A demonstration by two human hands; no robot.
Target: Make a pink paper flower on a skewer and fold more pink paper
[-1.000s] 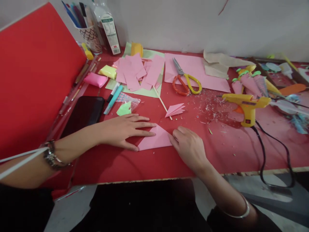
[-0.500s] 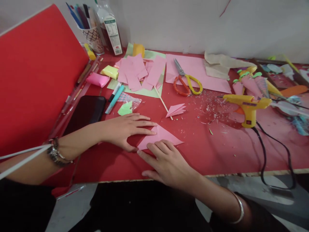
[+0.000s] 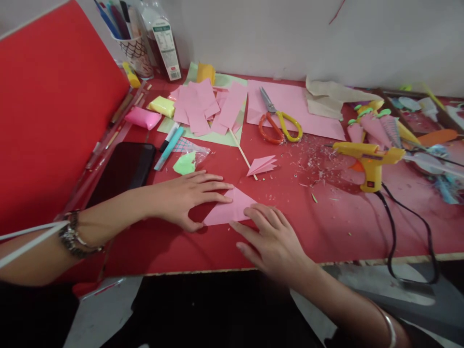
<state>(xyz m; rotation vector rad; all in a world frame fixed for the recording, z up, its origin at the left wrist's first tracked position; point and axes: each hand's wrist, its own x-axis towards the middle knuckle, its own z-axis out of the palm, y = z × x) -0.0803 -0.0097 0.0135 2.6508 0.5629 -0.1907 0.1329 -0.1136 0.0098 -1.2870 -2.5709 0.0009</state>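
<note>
A folded piece of pink paper lies flat on the red tabletop near its front edge. My left hand rests on its left side, fingers stretched out over the paper's upper left and thumb by the lower left corner. On the right part of the paper lie the fingertips of my right hand, fingers spread and slightly bent, covering the right corner. Just beyond the paper, a small pleated pink paper piece sits by the end of a thin wooden stick.
Behind are pink paper strips, scissors and a pink sheet. A yellow glue gun with a black cord lies right, near scattered scraps. Left are a phone, markers, clay packets and a bottle.
My right hand has slid to the right along the pink paper, baring its middle and covering its right corner. My left hand stays on the left side.
</note>
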